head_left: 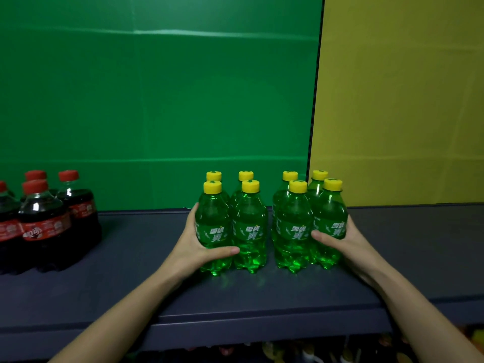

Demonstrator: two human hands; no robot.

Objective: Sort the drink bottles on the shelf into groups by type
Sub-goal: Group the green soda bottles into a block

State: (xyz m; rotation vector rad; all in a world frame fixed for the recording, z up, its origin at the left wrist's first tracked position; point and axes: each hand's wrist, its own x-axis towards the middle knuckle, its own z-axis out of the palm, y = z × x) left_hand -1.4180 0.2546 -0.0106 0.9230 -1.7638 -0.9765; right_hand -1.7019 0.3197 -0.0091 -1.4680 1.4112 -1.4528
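Observation:
Several green soda bottles with yellow caps [250, 226] stand in two rows at the middle of the dark shelf [146, 258]. My left hand [195, 244] grips the front left green bottle [212, 226], thumb across its front. My right hand [340, 239] grips the front right green bottle [330, 221], thumb on its label. Several dark cola bottles with red caps [44, 221] stand grouped at the far left of the shelf, apart from both hands.
A green backdrop [157, 100] and a yellow panel [406, 100] rise behind the shelf. The shelf's front edge [235, 323] runs below my forearms. Blurred items show on a lower level [288, 352].

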